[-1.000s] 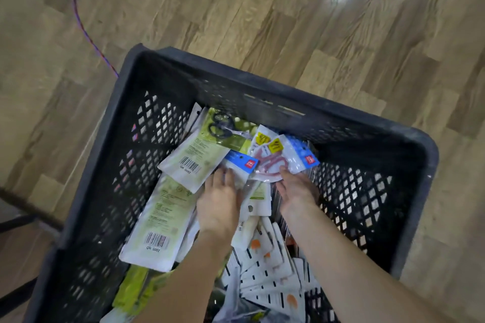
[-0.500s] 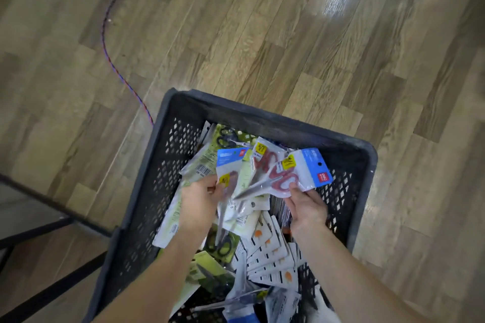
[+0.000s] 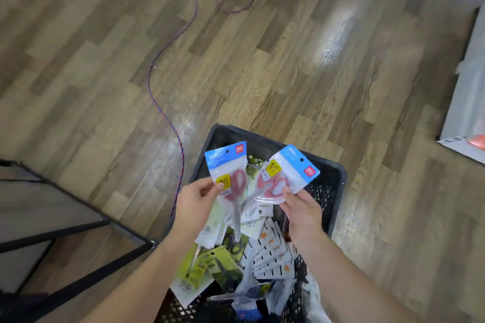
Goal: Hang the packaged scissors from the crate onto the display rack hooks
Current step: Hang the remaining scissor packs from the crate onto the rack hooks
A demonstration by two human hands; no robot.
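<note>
Two scissor packs lifted above crate [image 3: 338,191]. Left hand [image 3: 195,202] pinches left pack [image 3: 228,178] at mid-edge, long axis near upright, hang hole topmost. Right hand [image 3: 301,211] pinches right pack [image 3: 283,178] at lower corner, hole end tilted up-right. Rack hooks out of sight.

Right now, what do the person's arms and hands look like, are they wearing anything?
Both forearms are bare to the bottom of the frame: no sleeves show. The left hand and right hand wear no gloves, and no rings, watch or bracelet are visible.
</note>
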